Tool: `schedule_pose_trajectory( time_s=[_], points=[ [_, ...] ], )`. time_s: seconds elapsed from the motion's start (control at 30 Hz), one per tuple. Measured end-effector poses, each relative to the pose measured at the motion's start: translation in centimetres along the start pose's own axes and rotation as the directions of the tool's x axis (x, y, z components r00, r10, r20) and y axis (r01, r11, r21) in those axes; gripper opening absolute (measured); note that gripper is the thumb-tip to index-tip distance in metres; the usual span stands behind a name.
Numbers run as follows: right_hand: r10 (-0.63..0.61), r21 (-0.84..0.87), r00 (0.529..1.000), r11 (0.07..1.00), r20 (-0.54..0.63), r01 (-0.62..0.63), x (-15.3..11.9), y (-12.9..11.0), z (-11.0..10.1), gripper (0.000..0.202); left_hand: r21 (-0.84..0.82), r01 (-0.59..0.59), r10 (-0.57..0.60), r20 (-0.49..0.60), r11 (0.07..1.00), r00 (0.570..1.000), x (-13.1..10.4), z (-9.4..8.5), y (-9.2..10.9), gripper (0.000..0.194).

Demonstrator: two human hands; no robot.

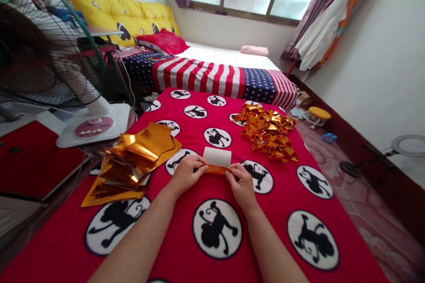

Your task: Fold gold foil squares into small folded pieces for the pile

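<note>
A sheet of gold foil paper lies in front of me, its far part showing a white side (217, 156) and its near edge rolled or folded into a narrow gold strip (216, 170). My left hand (189, 172) pinches the strip's left end between thumb and fingers. At the right end, my right hand (240, 181) grips it the same way. Left of my hands is a loose stack of gold foil sheets (142, 148). Beyond my right hand, a heap of folded gold foil pieces (268, 128) rests on the red cloth with monkey prints (265, 212).
A fan (96, 126) stands at the left beside a red panel (36, 159). Past the cloth is a bed (212, 75) with a red pillow (164, 42). On the floor at the right are a yellow stool (319, 112) and a ring light (410, 146).
</note>
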State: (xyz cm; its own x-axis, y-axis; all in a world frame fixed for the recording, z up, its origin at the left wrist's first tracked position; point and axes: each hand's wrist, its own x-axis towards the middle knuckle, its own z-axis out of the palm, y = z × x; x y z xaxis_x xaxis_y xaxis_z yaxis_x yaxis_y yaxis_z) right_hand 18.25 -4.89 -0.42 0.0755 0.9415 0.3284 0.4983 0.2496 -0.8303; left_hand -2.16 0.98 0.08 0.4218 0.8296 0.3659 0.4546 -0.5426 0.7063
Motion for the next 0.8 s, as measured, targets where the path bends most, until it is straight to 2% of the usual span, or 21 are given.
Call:
schedule_pose_trajectory(
  time_s=[0.2,0.3,0.53,0.8],
  points=[
    [0.024,-0.238,0.995,0.97,-0.101,-0.048,-0.03,-0.08,0.46,0.017,0.022,0.057,-0.056,-0.058,0.998,0.997,0.02,0.53,0.06,0.008],
    [0.042,-0.328,0.991,0.941,-0.126,-0.082,-0.02,-0.1,0.58,0.014,0.046,0.09,-0.085,-0.093,0.995,0.992,-0.04,0.86,-0.07,0.006],
    [-0.006,-0.414,0.99,0.909,-0.138,-0.052,0.01,0.02,0.77,0.014,0.092,0.096,-0.087,-0.101,0.991,0.991,0.05,0.68,0.19,0.006],
    [0.011,-0.476,0.99,0.876,-0.139,-0.077,0.16,-0.41,0.84,0.016,0.109,0.108,-0.095,-0.119,0.988,0.988,-0.05,0.81,0.18,0.012]
  ],
)
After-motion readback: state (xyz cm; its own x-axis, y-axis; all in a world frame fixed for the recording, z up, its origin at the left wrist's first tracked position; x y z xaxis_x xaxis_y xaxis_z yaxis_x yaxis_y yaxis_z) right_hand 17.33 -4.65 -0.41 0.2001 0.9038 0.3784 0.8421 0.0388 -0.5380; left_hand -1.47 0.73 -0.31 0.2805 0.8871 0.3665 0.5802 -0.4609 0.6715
